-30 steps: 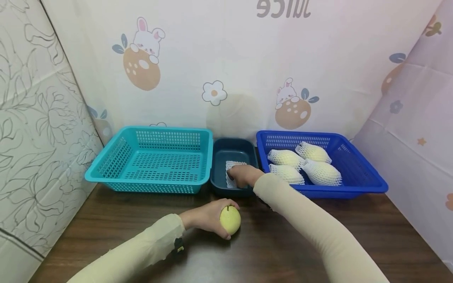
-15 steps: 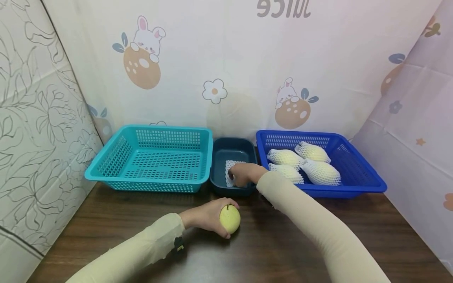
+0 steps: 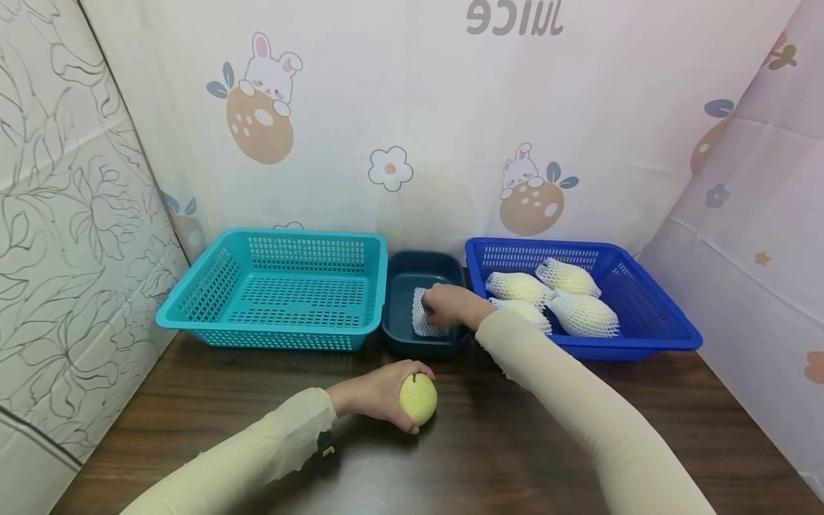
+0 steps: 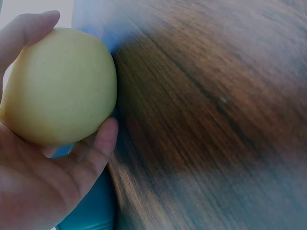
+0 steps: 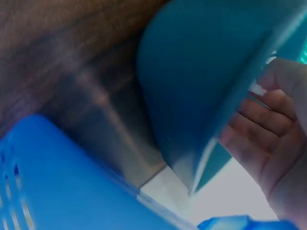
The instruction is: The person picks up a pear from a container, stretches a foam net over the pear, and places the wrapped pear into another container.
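In the head view my left hand [image 3: 381, 395] grips a yellow-green pear [image 3: 418, 398] just above the wooden table, stem upward. The left wrist view shows the thumb and fingers curled round the same pear [image 4: 67, 88]. Over the small dark teal bin [image 3: 418, 265], my right hand [image 3: 453, 306] reaches in and pinches a white foam net sleeve [image 3: 421, 325]. Seen from the right wrist, the right hand [image 5: 268, 129] is partly behind the bin wall [image 5: 192, 72], with only bits of white net showing near its thumb.
A turquoise basket [image 3: 270, 332] stands left of the bin. To the right, a blue basket [image 3: 644, 343] holds several pears in foam nets [image 3: 586, 315]. Brown wooden table [image 3: 515, 458] runs in front, with a patterned cloth [image 3: 425, 107] behind.
My right hand has risen slightly and shifted a little right inside the bin, and the foam net has moved with it. The left hand and pear stay in place.
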Tool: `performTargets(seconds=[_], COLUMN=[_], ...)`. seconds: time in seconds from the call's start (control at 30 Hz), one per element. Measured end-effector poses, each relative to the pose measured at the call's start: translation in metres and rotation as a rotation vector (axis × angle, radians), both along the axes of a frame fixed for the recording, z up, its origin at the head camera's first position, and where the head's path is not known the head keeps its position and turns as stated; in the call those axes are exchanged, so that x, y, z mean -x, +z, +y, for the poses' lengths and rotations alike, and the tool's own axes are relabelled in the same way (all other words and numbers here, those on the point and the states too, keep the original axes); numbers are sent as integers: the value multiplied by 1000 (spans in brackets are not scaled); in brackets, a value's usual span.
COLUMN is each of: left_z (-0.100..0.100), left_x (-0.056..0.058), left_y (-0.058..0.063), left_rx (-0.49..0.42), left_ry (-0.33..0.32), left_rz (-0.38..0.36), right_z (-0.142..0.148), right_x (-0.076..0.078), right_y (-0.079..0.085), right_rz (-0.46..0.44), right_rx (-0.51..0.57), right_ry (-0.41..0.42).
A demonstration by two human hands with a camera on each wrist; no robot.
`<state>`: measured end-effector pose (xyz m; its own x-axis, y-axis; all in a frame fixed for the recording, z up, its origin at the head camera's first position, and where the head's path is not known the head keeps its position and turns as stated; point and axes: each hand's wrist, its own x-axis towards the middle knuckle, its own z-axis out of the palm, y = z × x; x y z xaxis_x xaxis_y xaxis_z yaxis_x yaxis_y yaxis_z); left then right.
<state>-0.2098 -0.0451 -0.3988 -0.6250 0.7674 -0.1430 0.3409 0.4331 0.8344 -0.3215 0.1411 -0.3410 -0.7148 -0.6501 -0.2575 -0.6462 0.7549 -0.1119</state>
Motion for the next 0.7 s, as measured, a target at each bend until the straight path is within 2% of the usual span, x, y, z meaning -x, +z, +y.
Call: performTargets(seconds=[0.17, 0.4, 0.5, 0.7], left_z=[1, 1, 1, 2], left_x=[-1, -3, -4, -5], left_y=[1, 1, 1, 1], left_rx=[2, -4, -19, -26], left_ry=[7, 10, 10, 16], left_rz=[-9, 15, 16, 20], right_z=[8, 17, 22, 33], right_x=[4, 1, -3, -16], right_y=[17, 46, 59, 87], right_rz=[112, 220, 229, 175], right_rx=[128, 260, 332, 462], right_ry=[-7, -117, -134, -191])
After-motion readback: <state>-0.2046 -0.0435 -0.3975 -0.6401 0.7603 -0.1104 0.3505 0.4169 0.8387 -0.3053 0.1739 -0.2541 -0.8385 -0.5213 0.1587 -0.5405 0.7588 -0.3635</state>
